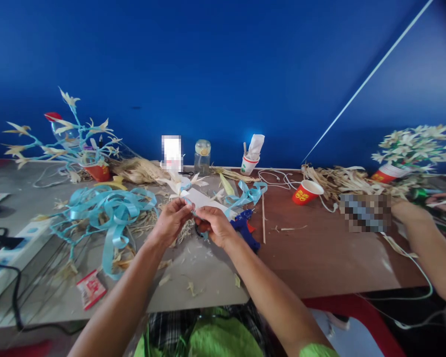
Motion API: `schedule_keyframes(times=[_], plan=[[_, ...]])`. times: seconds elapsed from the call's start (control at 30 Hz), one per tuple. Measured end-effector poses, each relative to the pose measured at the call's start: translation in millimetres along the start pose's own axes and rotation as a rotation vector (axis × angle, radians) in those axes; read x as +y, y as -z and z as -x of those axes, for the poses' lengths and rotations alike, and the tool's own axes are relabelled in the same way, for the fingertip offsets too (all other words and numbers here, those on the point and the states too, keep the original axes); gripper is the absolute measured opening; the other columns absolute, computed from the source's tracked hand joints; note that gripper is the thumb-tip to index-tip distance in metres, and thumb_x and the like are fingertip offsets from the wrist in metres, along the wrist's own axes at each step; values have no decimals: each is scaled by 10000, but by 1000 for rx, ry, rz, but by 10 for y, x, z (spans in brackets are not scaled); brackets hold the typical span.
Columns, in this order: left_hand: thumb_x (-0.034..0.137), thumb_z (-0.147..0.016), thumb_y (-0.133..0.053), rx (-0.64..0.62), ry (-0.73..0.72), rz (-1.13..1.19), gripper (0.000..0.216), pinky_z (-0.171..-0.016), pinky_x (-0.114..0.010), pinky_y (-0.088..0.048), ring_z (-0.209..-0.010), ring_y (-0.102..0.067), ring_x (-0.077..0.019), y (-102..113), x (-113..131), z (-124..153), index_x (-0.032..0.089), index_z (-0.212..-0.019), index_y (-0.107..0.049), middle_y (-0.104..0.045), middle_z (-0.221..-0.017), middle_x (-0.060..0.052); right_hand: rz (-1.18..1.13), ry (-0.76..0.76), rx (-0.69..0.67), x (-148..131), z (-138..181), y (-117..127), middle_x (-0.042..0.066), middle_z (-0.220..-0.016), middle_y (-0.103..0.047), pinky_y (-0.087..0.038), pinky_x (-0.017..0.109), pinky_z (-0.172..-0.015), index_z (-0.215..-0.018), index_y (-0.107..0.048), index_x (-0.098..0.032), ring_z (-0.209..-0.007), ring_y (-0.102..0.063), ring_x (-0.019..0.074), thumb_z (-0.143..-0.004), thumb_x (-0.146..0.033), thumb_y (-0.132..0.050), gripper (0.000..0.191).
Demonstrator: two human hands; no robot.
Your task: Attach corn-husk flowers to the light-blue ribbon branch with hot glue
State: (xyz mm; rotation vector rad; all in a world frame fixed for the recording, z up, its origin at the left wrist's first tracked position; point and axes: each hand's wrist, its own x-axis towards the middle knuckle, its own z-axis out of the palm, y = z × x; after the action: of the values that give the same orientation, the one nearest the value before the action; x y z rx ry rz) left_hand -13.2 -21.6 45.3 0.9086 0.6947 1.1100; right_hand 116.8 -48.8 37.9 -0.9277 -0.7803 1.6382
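Note:
My left hand (175, 218) is closed in a pinch on the stem of a pale husk flower (176, 186), whose petals stick up past the fingers. Light-blue ribbon (188, 201) shows at the fingertips, around the stem. Close beside it, my right hand (214, 224) pinches the ribbon, and a bit of blue hangs below its fingers. Behind the hands lies a white sheet (204, 198). A blue glue gun (246, 230) rests just right of my right hand. The exact grip points are partly covered by the fingers.
Left are a loose blue ribbon heap (115, 210), a power strip (22, 253), a red packet (91, 289) and a flower branch (80, 131). A glass jar (202, 157) and a red paper cup (307, 192) stand farther back. At right, another person's arm (423, 238) reaches in.

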Motion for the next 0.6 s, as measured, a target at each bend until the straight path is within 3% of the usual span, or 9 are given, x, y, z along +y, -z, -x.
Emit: schedule_keyframes(times=[0.27, 0.47, 0.6], plan=[[253, -640, -734, 28, -49, -109, 238, -540, -214, -422, -527, -531, -79, -28, -25, -10, 137, -710, -538, -572, -614, 33, 48, 40, 85, 45, -4, -50, -52, -475, -500, -209, 190, -398, -574, -555, -147, -391, -352, 34, -553, -266, -712, 198], [260, -637, -742, -14, -40, -72, 256, -505, -228, -422, -484, -522, -92, -91, 20, 34, 149, -721, -527, -574, -589, 30, 43, 65, 51, -26, 63, -110, -55, -473, -506, -182, 190, -401, -581, -543, -154, -396, -332, 32, -558, -250, -700, 186], [296, -655, -742, -119, -49, 4, 267, -512, -225, -419, -497, -510, -89, -115, 69, 82, 141, -811, -590, -573, -614, 18, -33, 22, -22, -92, 102, -100, -47, -479, -509, -169, 178, -409, -572, -539, -150, -414, -354, 31, -567, -227, -683, 164]])
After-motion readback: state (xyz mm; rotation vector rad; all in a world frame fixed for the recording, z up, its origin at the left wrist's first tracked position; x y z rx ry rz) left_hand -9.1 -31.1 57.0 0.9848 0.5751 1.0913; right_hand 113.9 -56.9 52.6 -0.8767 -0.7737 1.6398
